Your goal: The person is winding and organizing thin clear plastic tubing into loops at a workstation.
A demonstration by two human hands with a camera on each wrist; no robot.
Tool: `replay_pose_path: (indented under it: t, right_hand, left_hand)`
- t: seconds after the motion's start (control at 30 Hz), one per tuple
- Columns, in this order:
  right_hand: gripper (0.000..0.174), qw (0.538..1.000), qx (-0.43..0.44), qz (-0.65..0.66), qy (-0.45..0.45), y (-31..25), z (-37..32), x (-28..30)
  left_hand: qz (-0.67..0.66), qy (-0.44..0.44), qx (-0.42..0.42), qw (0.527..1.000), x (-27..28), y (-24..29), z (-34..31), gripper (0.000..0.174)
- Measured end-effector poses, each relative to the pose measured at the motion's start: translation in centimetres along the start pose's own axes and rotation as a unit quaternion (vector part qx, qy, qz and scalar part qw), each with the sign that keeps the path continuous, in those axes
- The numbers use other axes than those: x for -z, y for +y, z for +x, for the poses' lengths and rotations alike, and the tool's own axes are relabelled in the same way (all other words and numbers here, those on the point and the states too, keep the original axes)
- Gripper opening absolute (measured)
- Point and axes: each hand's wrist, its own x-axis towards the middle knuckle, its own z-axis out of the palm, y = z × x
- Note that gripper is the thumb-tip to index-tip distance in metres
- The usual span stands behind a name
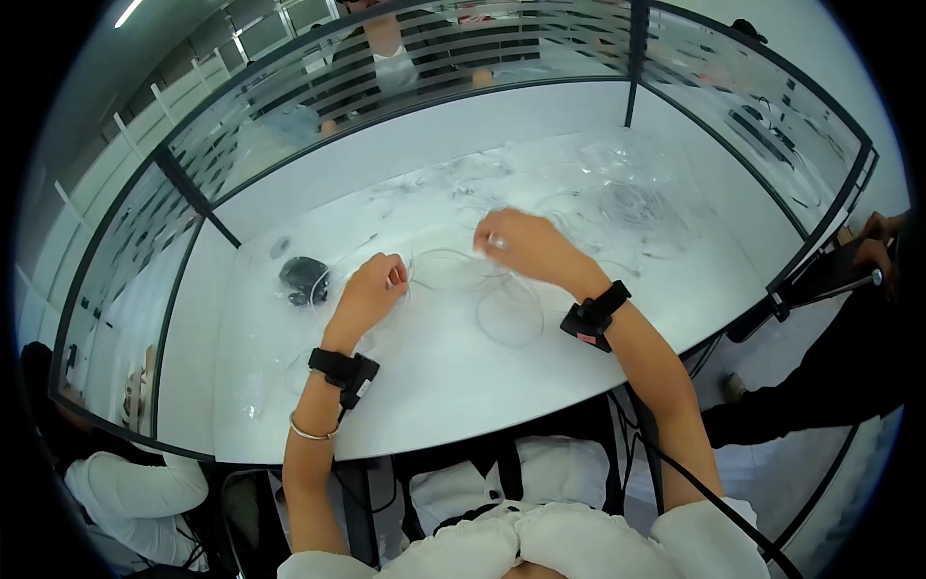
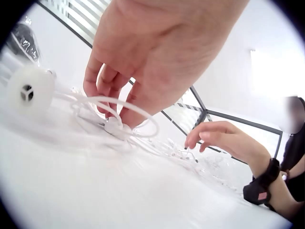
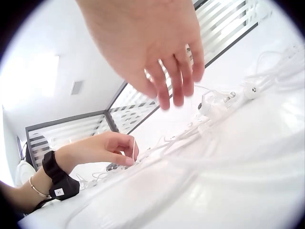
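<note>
My left hand (image 1: 369, 292) is over the left-middle of the white table (image 1: 415, 405). In the left wrist view its thumb and fingertips pinch a thin white cable at a small white connector (image 2: 115, 128). Loops of the white cable (image 2: 155, 125) curve out beside the fingers, and more of it lies across the tabletop between the hands. My right hand (image 1: 531, 248) hovers farther right, fingers loosely bent and holding nothing. Below it in the right wrist view lie white cables and a small white round piece (image 3: 250, 90) with a three-spoked centre.
A black object in clear wrap (image 1: 305, 280) lies left of my left hand. Coiled cables in clear plastic (image 1: 637, 205) spread over the back right. A low white partition (image 1: 424, 121) with striped glass encloses the far side. A person (image 1: 391, 63) is beyond it.
</note>
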Motion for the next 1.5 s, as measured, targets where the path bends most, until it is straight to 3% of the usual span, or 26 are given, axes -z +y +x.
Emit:
replay_pose_path:
  t: [0.03,0.13,0.17,0.3,0.43,0.6,0.67,0.8,0.9,1.0,1.07,1.17,1.2,1.27,1.37,1.47,1.5]
  right_hand:
    - [0.017,0.995,0.014,-0.012,0.097,0.1,0.4,0.2]
    - [0.022,0.964,0.024,-0.116,0.239,1.2,1.1,0.4]
    - [0.035,0.961,0.011,-0.140,0.238,1.8,1.1,0.2]
    - [0.056,0.973,-0.004,-0.136,0.186,2.2,0.9,-0.3]
    - [0.053,0.976,0.004,-0.149,0.160,4.0,0.6,-1.0]
    - [0.042,0.985,0.015,-0.059,0.163,4.1,1.2,-0.8]
    - [0.032,0.991,0.025,-0.039,0.125,3.2,1.1,-0.3]
    - [0.012,0.994,-0.012,0.012,0.105,0.8,1.0,0.5]
    - [0.007,0.974,0.031,0.043,0.220,0.8,1.0,0.7]
    - [0.008,0.951,0.016,0.028,0.309,0.3,0.8,2.1]
    - [0.010,0.945,0.045,0.020,0.323,-0.5,0.8,2.3]
    - [0.009,0.937,0.109,0.010,0.333,-1.0,1.3,2.3]
    - [0.009,0.943,0.093,0.082,0.308,-1.4,1.4,2.6]
    - [0.008,0.940,0.056,0.224,0.253,-2.4,1.1,3.8]
    - [0.008,0.947,0.130,0.171,0.237,-3.1,1.8,5.3]
    - [0.008,0.892,0.167,0.328,0.265,-4.0,2.7,5.6]
    - [0.009,0.918,0.190,0.240,0.252,-3.6,3.2,4.9]
  left_hand:
    - [-0.003,0.005,0.009,1.000,0.0,0.1,0.0,0.009]
    - [0.016,0.075,-0.073,0.994,-0.5,-0.6,-0.1,0.008]
    - [-0.007,0.091,-0.070,0.993,-0.8,-0.4,-0.3,0.009]
    - [-0.151,0.163,-0.083,0.972,0.9,1.1,0.2,0.006]
    - [-0.181,0.223,-0.118,0.951,1.7,2.7,-0.5,0.004]
    - [-0.308,0.159,-0.100,0.933,2.3,3.7,-1.1,0.003]
    - [-0.362,0.129,-0.057,0.921,2.7,4.4,-1.6,0.004]
    - [-0.319,0.193,-0.060,0.926,2.7,4.1,-1.7,0.006]
    - [-0.308,0.270,-0.051,0.911,2.7,3.3,-1.7,0.006]
    - [-0.291,0.351,-0.039,0.889,3.2,2.2,-1.8,0.008]
    - [-0.250,0.377,-0.047,0.891,3.7,2.5,-1.9,0.009]
    - [-0.333,0.385,-0.067,0.858,3.6,2.7,-1.9,0.011]
    - [-0.360,0.386,-0.075,0.846,3.8,3.0,-1.9,0.012]
    - [-0.348,0.356,-0.082,0.864,4.0,3.1,-2.2,0.013]
    - [-0.325,0.288,-0.084,0.897,3.9,3.5,-2.1,0.009]
    - [-0.287,0.224,-0.101,0.926,3.3,4.6,-2.2,0.007]
    - [-0.286,0.206,-0.110,0.929,3.0,4.3,-2.0,0.006]
